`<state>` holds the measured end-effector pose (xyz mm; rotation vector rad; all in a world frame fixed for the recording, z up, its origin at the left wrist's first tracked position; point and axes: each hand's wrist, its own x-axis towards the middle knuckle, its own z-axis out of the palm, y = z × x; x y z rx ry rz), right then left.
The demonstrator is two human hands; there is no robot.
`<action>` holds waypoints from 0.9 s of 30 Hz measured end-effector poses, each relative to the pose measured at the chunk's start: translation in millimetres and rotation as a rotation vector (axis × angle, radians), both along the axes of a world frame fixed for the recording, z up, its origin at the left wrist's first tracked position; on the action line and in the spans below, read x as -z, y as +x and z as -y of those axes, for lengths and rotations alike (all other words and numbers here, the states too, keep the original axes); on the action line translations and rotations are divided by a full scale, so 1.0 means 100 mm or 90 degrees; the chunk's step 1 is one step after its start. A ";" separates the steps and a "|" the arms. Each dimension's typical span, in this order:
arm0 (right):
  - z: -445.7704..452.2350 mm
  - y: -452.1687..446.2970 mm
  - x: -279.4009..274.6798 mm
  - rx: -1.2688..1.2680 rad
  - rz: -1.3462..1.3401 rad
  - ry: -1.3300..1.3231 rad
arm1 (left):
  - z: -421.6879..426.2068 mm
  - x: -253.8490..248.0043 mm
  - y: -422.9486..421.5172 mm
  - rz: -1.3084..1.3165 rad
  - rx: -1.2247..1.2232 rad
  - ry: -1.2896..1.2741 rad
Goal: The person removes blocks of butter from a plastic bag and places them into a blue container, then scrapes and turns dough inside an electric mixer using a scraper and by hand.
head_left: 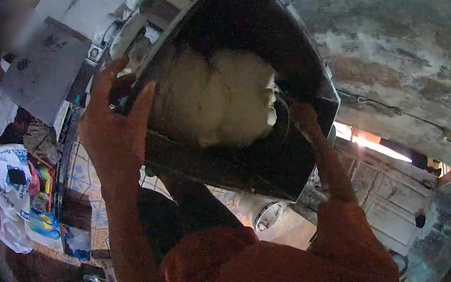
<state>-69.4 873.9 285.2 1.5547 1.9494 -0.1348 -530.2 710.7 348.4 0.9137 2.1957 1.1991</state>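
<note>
A large dark, straight-sided container (pixel 237 180) fills the middle of the view. Inside it is a pale, rounded mass (pixel 219 95), smeared by motion, with lumpy white bits along its right side; its kind is hard to make out. My left hand (pixel 116 119) is at the container's left rim, thumb and fingers spread apart in a C shape with nothing visible held. Over on the right side, my right hand (pixel 306 118) reaches into the container close to the pale mass. Its fingers look curled, and shadow hides what they hold, if anything.
White printed bags (pixel 5 172) and colourful packets (pixel 46 218) lie at left. A grey panel (pixel 43 74) stands upper left. Below the container is a round white-rimmed vessel (pixel 269 216) near patterned floor tiles (pixel 91 189). A cable (pixel 394 110) runs along the stained wall (pixel 397 47).
</note>
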 end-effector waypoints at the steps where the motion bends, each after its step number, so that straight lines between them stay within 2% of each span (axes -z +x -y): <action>1: -0.03 -0.01 -0.14 -0.003 -0.003 0.010 | 0.01 -0.01 0.01 -0.003 -0.003 0.010; 3: 0.03 0.12 -0.47 -0.084 -0.108 0.093 | -0.02 -0.02 0.02 0.082 -0.005 -0.039; 4: 0.04 0.26 -0.81 0.020 -0.208 0.025 | -0.02 -0.02 0.04 0.109 -0.025 -0.015; 5: 0.07 -0.37 -1.36 0.259 -0.010 -0.001 | -0.01 -0.01 0.06 0.111 -0.023 -0.020; 7: 0.15 -0.48 -1.47 0.113 -0.098 0.107 | -0.01 0.00 0.06 0.075 -0.029 0.019; 8: 0.08 -0.39 -1.20 -0.018 -0.121 0.106 | -0.03 0.03 0.06 0.072 -0.024 0.024; 9: -0.07 -0.22 -0.70 -0.153 -0.143 0.103 | -0.01 0.08 0.04 0.074 -0.019 0.012; 10: -0.30 0.03 0.09 -0.177 -0.072 0.061 | 0.01 0.10 0.02 0.069 -0.023 -0.001; 11: -0.45 0.16 0.65 -0.199 -0.004 0.020 | 0.02 0.11 0.03 0.057 -0.027 0.001; 12: -0.41 0.09 0.66 -0.198 -0.018 0.022 | 0.03 0.12 0.04 0.045 -0.021 0.001; 14: -0.23 -0.09 0.36 -0.154 0.050 -0.010 | 0.01 0.08 0.02 0.046 -0.020 -0.028; 16: 0.04 -0.33 -0.86 -0.079 -0.175 0.027 | 0.00 0.06 0.00 0.043 -0.003 -0.029; 18: 0.17 -0.23 -1.69 -0.185 -0.179 0.083 | -0.02 -0.01 0.01 0.021 0.001 -0.059; 19: 0.21 -0.42 -1.99 0.091 -0.107 0.059 | -0.02 -0.03 0.03 0.021 0.009 -0.058; 22: 0.20 -0.19 -2.08 0.078 -0.074 -0.014 | -0.01 -0.01 0.03 -0.020 0.019 -0.012; 24: 0.18 0.27 -1.84 -0.170 -0.218 -0.074 | 0.01 0.02 0.03 -0.028 0.020 -0.015; 25: 0.22 0.31 -1.83 -0.168 -0.217 -0.076 | 0.01 0.02 0.02 -0.026 0.021 -0.017; 27: 0.35 0.37 -1.85 -0.292 0.067 -0.032 | 0.00 0.04 0.01 0.056 0.023 -0.019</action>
